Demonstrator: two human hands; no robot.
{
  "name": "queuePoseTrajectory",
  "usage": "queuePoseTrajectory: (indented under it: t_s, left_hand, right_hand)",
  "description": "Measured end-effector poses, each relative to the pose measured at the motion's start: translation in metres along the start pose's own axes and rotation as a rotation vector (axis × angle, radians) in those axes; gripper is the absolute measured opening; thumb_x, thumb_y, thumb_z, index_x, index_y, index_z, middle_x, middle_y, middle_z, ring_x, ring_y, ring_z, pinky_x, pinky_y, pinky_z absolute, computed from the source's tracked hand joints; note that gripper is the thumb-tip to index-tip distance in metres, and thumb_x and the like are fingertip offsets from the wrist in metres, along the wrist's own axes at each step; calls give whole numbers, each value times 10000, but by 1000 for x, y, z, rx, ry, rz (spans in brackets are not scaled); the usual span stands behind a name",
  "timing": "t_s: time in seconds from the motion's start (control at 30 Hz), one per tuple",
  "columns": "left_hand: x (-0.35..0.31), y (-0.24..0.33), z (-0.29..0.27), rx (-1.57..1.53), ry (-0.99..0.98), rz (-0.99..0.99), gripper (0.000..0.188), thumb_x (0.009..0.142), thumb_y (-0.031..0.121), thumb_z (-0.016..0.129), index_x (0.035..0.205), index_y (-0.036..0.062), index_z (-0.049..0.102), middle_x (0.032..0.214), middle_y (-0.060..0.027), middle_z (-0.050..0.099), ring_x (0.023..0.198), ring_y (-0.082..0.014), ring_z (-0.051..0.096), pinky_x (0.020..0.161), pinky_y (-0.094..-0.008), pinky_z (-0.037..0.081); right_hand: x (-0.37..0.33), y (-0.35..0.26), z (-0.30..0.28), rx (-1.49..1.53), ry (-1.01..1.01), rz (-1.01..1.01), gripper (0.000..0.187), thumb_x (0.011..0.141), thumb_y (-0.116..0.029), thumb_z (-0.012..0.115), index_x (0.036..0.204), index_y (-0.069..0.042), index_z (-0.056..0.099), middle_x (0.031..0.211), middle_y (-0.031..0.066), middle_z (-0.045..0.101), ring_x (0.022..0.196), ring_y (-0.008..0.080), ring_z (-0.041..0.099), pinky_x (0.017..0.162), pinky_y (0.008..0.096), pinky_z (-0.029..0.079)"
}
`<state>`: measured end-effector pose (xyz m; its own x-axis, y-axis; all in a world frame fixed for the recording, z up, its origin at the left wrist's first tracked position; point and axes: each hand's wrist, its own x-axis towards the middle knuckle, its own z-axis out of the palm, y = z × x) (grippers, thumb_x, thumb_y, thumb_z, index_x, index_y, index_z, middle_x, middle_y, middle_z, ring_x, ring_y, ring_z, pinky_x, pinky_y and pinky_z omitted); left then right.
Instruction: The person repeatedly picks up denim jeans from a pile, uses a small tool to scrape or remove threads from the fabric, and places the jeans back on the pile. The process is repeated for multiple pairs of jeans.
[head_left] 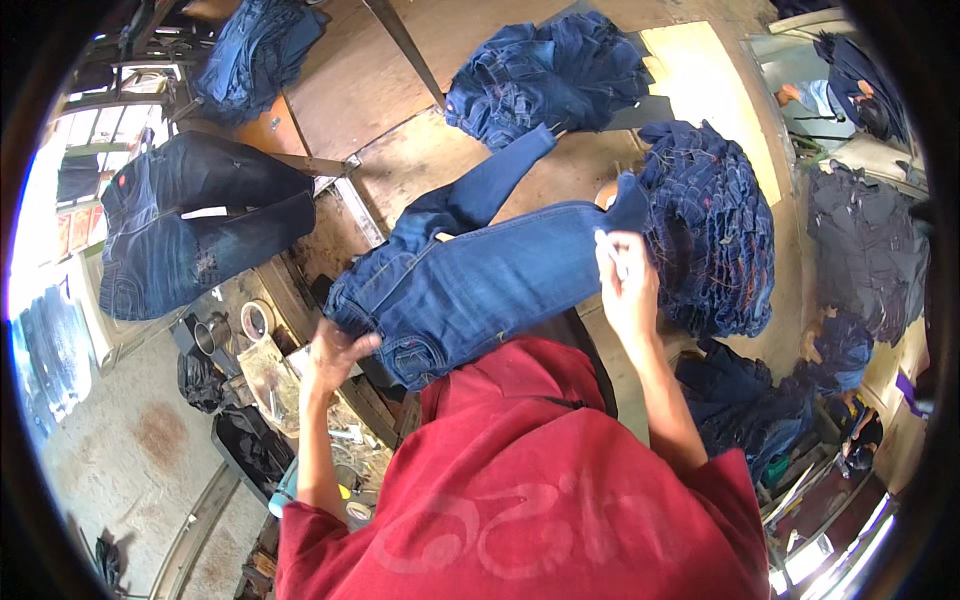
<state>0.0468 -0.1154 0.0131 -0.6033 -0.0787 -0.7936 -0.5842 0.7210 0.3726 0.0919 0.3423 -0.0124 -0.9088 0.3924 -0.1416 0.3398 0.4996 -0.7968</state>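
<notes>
A pair of blue jeans point(490, 275) lies across in front of me, its waistband to the left and one leg stretched to the right. Its other leg bends away toward the far side. At the waist end, beside the back pocket, my left hand point(338, 355) rests against the denim with thumb and fingers apart. My right hand point(630, 290) is closed in a pinch by the hem end of the near leg. Between its fingertips shows a small white object point(605, 240), too small to make out its kind.
A tall stack of folded jeans point(710, 230) stands to the right. Another denim pile point(545, 75) lies at the far side. Dark jeans point(200, 220) hang at the left, above a tape roll point(257, 320). People sit at the far right beside more garments point(870, 255).
</notes>
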Motion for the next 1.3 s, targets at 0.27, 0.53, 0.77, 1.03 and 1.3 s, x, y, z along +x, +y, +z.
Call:
queuePoseTrajectory:
  t_s: [0.27, 0.53, 0.77, 1.03, 1.3]
  left_hand:
    - [84, 178, 164, 553, 765, 1007, 1124, 765, 846, 759, 1406, -65, 605, 1140, -234, 730, 1134, -413, 700, 1020, -578, 528]
    - [198, 166, 173, 430, 341, 1143, 769, 904, 792, 663, 647, 69, 721, 534, -175, 648, 527, -372, 712, 510, -473, 576]
    - [214, 174, 180, 440, 484, 1134, 660, 944, 672, 726, 610, 102, 716, 527, -156, 645, 500, -331, 697, 480, -438, 550]
    - [221, 172, 185, 283, 509, 1188, 608, 975, 576, 746, 587, 109, 703, 503, -144, 617, 482, -320, 683, 480, -413, 549]
    - [218, 173, 183, 334, 508, 1178, 586, 1000, 550, 724, 634, 93, 747, 552, -157, 658, 511, -331, 701, 488, -424, 557]
  right_hand:
    - [-58, -23, 52, -164, -26, -485, 261, 928, -97, 810, 1185, -92, 764, 825, 48, 768, 707, 254, 747, 710, 396, 595]
    - [-64, -25, 112, -296, -72, -481, 215, 909, -76, 807, 1124, -87, 809, 784, 58, 761, 615, 223, 697, 623, 361, 564]
    - [-38, -24, 149, -387, -27, -454, 170, 935, -104, 780, 1105, -103, 784, 709, 49, 721, 557, 224, 673, 568, 369, 551]
    - [-62, -22, 132, -430, -110, -417, 143, 897, -61, 802, 1018, -112, 748, 662, 36, 672, 517, 232, 632, 502, 381, 506]
    - [-56, -19, 136, -352, -54, -401, 147, 931, -91, 786, 1076, -116, 789, 778, 44, 746, 563, 200, 680, 533, 361, 548]
